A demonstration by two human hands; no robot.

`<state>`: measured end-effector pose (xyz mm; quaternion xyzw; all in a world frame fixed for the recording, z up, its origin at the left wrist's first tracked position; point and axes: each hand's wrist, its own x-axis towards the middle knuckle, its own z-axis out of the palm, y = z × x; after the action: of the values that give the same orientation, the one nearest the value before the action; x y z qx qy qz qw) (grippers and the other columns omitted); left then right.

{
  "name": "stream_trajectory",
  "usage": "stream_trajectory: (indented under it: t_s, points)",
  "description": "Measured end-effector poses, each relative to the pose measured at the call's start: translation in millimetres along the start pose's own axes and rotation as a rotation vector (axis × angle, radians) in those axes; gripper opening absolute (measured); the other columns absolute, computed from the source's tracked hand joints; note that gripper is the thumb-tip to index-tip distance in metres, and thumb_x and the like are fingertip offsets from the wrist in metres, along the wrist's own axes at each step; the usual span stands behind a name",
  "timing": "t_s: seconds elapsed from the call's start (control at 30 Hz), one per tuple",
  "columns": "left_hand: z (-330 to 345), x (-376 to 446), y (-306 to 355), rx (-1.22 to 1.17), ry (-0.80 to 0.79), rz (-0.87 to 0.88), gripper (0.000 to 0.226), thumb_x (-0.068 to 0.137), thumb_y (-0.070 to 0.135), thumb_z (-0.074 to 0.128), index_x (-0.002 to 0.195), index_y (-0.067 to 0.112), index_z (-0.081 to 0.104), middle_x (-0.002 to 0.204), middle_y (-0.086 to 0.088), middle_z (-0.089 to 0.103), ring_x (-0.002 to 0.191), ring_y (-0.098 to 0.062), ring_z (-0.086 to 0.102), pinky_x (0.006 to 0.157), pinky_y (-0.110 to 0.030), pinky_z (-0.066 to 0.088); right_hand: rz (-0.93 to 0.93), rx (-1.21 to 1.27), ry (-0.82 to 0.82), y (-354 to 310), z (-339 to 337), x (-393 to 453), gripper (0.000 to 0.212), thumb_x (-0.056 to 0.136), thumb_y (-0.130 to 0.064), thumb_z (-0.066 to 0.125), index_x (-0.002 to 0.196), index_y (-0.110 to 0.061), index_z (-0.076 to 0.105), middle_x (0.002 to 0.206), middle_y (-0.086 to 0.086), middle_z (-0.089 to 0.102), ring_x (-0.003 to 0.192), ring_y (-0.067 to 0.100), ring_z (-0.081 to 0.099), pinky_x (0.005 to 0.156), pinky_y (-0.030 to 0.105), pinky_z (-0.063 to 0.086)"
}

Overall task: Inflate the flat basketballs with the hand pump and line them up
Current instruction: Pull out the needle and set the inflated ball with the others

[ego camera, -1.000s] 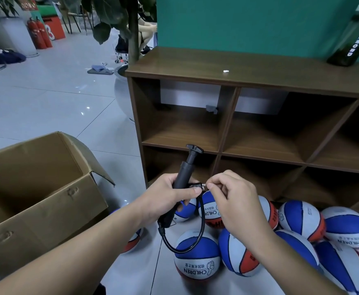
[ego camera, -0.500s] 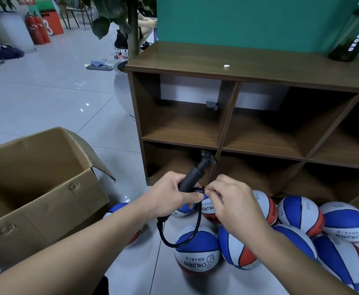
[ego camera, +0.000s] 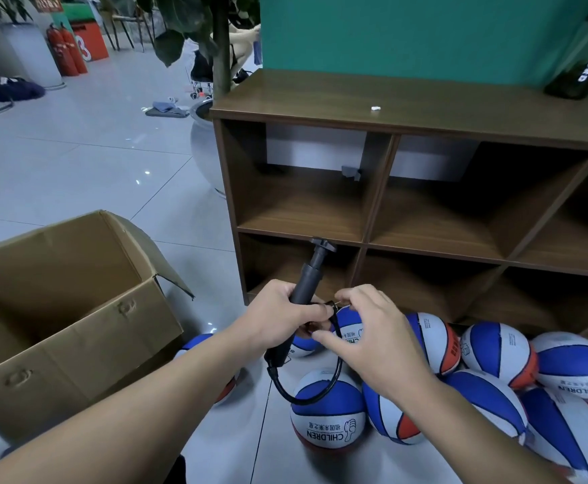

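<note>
The left hand (ego camera: 278,321) grips the black hand pump (ego camera: 301,302), tilted toward 1 o'clock, while the right hand (ego camera: 366,330) pinches the hose (ego camera: 324,393) tip beside it. Basketballs (ego camera: 327,410) cluster on the floor from 3 to 6 o'clock, below the shelf unit (ego camera: 373,239), whose visible compartments hold no balls. The cardboard box (ego camera: 76,326) at 9 o'clock stands open; its inside is dark.

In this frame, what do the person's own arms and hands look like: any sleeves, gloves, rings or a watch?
Both forearms enter from the bottom edge and are bare as far as the frame shows, with no sleeve in sight. The left hand and the right hand wear no gloves. No ring, watch, wristband or marking shows on either wrist or on the visible fingers.
</note>
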<state>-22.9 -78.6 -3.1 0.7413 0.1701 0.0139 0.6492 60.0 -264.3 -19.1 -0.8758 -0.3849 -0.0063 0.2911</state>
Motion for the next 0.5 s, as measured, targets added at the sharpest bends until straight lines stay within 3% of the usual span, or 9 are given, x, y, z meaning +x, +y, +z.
stream_trajectory:
  t_s: [0.17,0.4,0.5]
  points:
    - [9,-2,1,-0.171,-0.04,-0.052,0.017,0.093,0.01,0.083,0.1,-0.004,0.078,0.096,-0.024,0.079,0.096,-0.04,0.079,0.096,-0.05,0.063,-0.037,-0.157,0.12,-4,10,-2,0.059,0.076,-0.082,0.069,0.105,-0.031,0.064,0.103,-0.018,0.055,0.098,0.009,0.054,0.084,0.033,0.051]
    - [9,1,-2,-0.18,-0.025,-0.056,0.02,0.092,0.01,0.083,0.102,-0.006,0.078,0.095,-0.025,0.079,0.096,-0.039,0.079,0.092,-0.046,0.065,-0.012,-0.148,0.153,-8,17,-1,0.047,0.079,-0.068,0.066,0.101,-0.026,0.067,0.101,-0.014,0.056,0.097,0.011,0.054,0.087,0.031,0.05]
    - [7,2,-2,-0.138,-0.007,-0.041,0.019,0.094,0.012,0.082,0.103,-0.004,0.078,0.094,-0.022,0.08,0.094,-0.035,0.08,0.083,-0.037,0.065,-0.001,-0.113,0.112,-10,17,1,0.043,0.081,-0.064,0.064,0.103,-0.027,0.065,0.102,-0.015,0.054,0.098,0.01,0.055,0.084,0.028,0.05]
